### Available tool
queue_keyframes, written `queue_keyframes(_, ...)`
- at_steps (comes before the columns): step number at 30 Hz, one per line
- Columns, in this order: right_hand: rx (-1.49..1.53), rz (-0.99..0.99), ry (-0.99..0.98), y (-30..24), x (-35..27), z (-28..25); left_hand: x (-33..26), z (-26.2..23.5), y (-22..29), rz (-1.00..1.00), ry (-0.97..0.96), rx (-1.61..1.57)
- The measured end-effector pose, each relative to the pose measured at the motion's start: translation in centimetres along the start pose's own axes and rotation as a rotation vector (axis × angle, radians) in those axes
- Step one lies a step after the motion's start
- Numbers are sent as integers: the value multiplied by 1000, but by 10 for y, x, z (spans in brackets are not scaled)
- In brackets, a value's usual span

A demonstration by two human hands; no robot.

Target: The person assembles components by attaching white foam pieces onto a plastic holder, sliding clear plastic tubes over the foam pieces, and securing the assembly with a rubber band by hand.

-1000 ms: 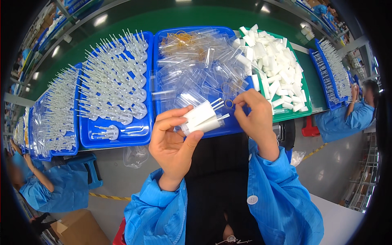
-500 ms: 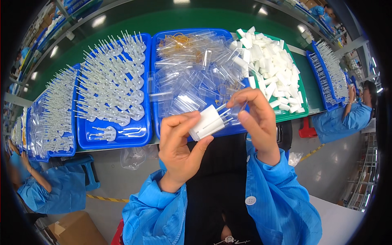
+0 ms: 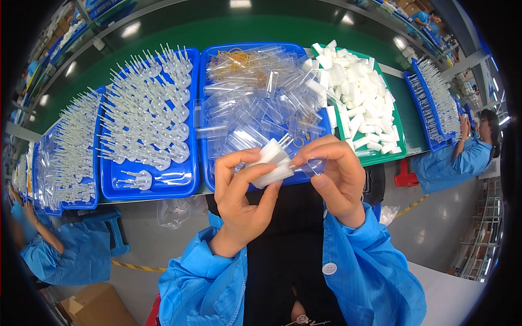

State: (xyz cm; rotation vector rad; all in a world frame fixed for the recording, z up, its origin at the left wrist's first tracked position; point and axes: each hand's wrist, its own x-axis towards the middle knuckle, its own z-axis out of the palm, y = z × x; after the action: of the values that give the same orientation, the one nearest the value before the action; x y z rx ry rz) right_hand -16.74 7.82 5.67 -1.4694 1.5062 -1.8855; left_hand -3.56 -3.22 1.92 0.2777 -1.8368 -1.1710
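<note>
Both hands worked over the front edge of the middle blue tray (image 3: 209, 163), just beside each other. The left hand (image 3: 239, 201) was clamped on white blocks (image 3: 272, 165), thumb below and fingers above; thin rods (image 3: 284, 142) projected from the blocks' far right end. The right hand (image 3: 340, 185) pinched a clear plastic piece (image 3: 315, 166) between thumb and fingers, close to the blocks' right end.

The tray's raised rim enclosed clear plastic sleeves (image 3: 244, 108), with yellow bands (image 3: 235, 58) near its back edge. Clearance sideways was narrow: the left blue tray (image 3: 117, 176), holding rows of pronged parts (image 3: 144, 103), stood just beside it, and the green tray (image 3: 401, 130), heaped with similar white pieces (image 3: 356, 89), lay near the right hand. Wider room extended behind the trays, along the green worktop (image 3: 217, 30), and below the hands, in front of the dark-clad torso (image 3: 285, 239).
</note>
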Motion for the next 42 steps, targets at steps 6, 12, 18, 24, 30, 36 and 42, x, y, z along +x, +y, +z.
queue_keyframes(6,-55,69,53,6,-3,2,2,-2,4,-268,36,-301)
queue_keyframes(12,163,224,275,11,-7,-5,1,-1,5,-190,37,-217)
queue_keyframes(18,511,344,418,12,-1,-4,0,1,5,-127,72,-76)
queue_keyframes(24,624,424,389,21,-8,-5,0,5,7,-144,82,-80)
queue_keyframes(30,652,476,364,21,-8,-2,0,6,7,-120,88,-78)
queue_keyframes(36,722,486,300,23,-11,-4,0,5,7,-84,90,-41)
queue_keyframes(42,563,361,296,10,-3,-6,0,3,6,-116,118,-66)
